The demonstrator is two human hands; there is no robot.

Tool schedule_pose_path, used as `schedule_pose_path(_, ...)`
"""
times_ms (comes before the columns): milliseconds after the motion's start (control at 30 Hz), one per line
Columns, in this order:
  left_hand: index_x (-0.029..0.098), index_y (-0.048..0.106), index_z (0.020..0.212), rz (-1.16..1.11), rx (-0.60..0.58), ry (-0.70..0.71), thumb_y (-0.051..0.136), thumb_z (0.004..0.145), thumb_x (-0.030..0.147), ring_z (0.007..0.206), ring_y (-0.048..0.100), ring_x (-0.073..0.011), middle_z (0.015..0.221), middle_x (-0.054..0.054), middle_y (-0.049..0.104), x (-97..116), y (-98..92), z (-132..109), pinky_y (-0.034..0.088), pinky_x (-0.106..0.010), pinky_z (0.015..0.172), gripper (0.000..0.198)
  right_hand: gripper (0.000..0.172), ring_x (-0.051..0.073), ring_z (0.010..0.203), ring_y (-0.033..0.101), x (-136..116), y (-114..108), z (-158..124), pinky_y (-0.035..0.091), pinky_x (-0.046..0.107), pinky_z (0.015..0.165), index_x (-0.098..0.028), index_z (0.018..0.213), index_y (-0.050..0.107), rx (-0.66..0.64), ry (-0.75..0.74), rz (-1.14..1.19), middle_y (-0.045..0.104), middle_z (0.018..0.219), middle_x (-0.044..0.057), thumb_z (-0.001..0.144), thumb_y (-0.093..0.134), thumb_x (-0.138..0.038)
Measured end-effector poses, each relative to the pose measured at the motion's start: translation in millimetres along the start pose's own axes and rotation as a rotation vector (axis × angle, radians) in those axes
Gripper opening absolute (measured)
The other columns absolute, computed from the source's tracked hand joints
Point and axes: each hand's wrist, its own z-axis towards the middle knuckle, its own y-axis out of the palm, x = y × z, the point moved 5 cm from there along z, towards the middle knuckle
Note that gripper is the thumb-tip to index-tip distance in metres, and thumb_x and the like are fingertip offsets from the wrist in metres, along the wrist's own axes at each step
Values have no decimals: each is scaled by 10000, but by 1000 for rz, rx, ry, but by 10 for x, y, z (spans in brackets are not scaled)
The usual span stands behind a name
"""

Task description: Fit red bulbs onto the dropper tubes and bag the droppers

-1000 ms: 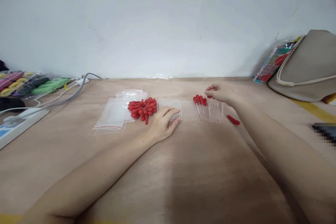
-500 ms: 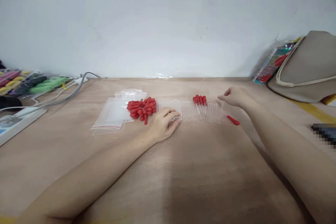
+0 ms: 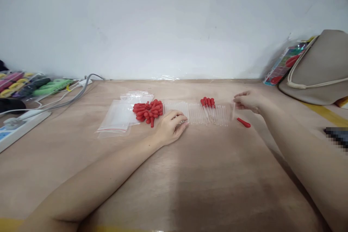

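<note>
A row of clear glass dropper tubes [image 3: 202, 114] lies side by side on the brown table [image 3: 174, 174]. A few of them carry red rubber bulbs [image 3: 207, 102]. A heap of loose red bulbs [image 3: 148, 111] sits at the row's left end. My left hand [image 3: 171, 126] rests there with fingers curled, lying on the tubes. My right hand [image 3: 248, 101] is at the row's right end, pinching one clear tube [image 3: 233, 110] upright. A single red bulb [image 3: 243, 122] lies on the table just below that hand.
Clear zip bags [image 3: 122, 114] lie left of the bulb heap. A white power strip [image 3: 19, 128] with cables and packs of coloured items [image 3: 29, 87] sit at far left. A beige bag [image 3: 318, 69] and a colourful packet [image 3: 282, 61] lean at the wall on the right.
My right hand left the capped tubes, moved right to the end of the row and now pinches a single clear tube. My left hand has stayed put.
</note>
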Motion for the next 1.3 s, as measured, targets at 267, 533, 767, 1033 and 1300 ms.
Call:
schedule_pose_path(267, 140, 594, 1030, -9, -16, -22, 478, 868, 232, 881, 569, -175, 958, -84, 632, 33, -56, 48, 474, -317, 785, 219, 120, 135, 555, 615, -526, 572, -618, 568, 319, 612, -175, 643, 577, -126, 44, 537, 608, 641, 30, 642, 681, -116)
schedule_pose_path(533, 155, 589, 1044, -24, -93, -36, 450, 890, 237, 721, 609, -136, 853, -48, 654, 0, 1, 4, 489, -245, 653, 223, 322, 178, 740, 653, -716, 1045, -1131, 532, 340, 721, -168, 782, 555, -371, -98, 550, 658, 740, 41, 629, 702, -411)
schedule_pose_path(767, 156, 586, 978, -8, -60, -70, 440, 890, 206, 715, 576, -127, 817, -42, 609, -110, -33, 2, 469, -231, 643, 179, 352, 198, 661, 588, -248, 191, -697, 421, 305, 562, -190, 688, 602, -40, -307, -460, 641, 710, 63, 644, 611, -539)
schedule_pose_path(1033, 149, 575, 956, -14, -31, -51, 438, 888, 196, 741, 553, -128, 821, -44, 577, -107, -60, 7, 458, -235, 671, 160, 448, 204, 630, 592, 347, -114, -606, 430, 302, 524, -175, 738, 576, -201, 23, -611, 652, 748, 89, 564, 639, -583)
schedule_pose_path(1300, 153, 573, 933, -7, -43, -82, 452, 879, 214, 749, 548, -130, 833, -43, 582, -121, -41, -13, 449, -238, 669, 146, 223, 133, 531, 535, -213, 110, -727, 381, 249, 470, -188, 674, 582, -208, -305, -476, 621, 628, 30, 698, 583, -409)
